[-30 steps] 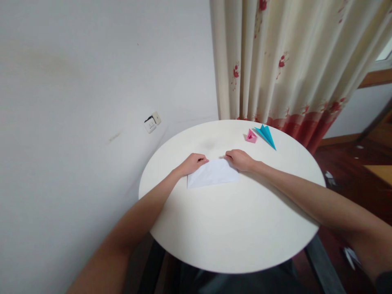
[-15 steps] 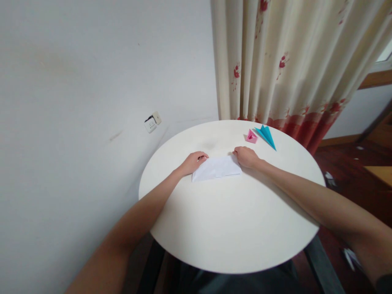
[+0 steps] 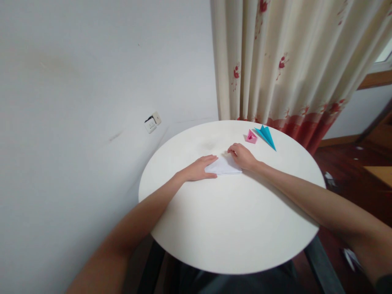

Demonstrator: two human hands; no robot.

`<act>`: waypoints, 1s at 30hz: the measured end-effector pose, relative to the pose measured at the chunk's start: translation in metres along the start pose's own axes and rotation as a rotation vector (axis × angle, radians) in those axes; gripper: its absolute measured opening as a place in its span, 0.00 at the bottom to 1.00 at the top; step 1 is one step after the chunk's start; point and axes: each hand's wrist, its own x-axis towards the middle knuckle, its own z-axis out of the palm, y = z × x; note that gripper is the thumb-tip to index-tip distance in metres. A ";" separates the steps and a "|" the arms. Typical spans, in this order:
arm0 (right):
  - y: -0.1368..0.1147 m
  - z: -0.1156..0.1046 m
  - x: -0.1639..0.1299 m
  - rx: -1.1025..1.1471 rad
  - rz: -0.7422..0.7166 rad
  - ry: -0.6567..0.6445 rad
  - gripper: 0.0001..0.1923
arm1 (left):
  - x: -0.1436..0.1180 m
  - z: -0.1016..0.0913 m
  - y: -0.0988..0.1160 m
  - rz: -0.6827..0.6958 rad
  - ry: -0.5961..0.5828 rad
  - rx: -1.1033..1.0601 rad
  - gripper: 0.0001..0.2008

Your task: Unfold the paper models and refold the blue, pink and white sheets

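Mid-fold: left hand [image 3: 199, 168] flat, pinning white paper [image 3: 225, 166] to table [image 3: 232, 228]; right hand [image 3: 241, 155] fingers curled, pressing far edge; crease needs firm flattening next.

No text, label or number can be read — anywhere.

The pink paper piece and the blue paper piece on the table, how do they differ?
The pink paper piece is small and squat, with raised sides like a little open box; the blue paper piece is larger, long and pointed like a dart. The pink one lies nearer the right hand; the blue one lies farther out, toward the curtain. Both are folded paper, side by side on the round white table, untouched by either hand.
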 end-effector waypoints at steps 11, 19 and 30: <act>0.005 0.012 0.000 0.121 -0.025 0.101 0.13 | -0.001 -0.002 0.006 -0.026 -0.006 0.094 0.33; 0.012 0.011 0.004 0.235 0.222 0.244 0.17 | -0.003 -0.002 0.010 0.018 0.001 0.305 0.22; 0.018 0.011 0.006 0.292 0.416 0.194 0.13 | 0.000 -0.005 0.009 -0.182 0.247 0.241 0.19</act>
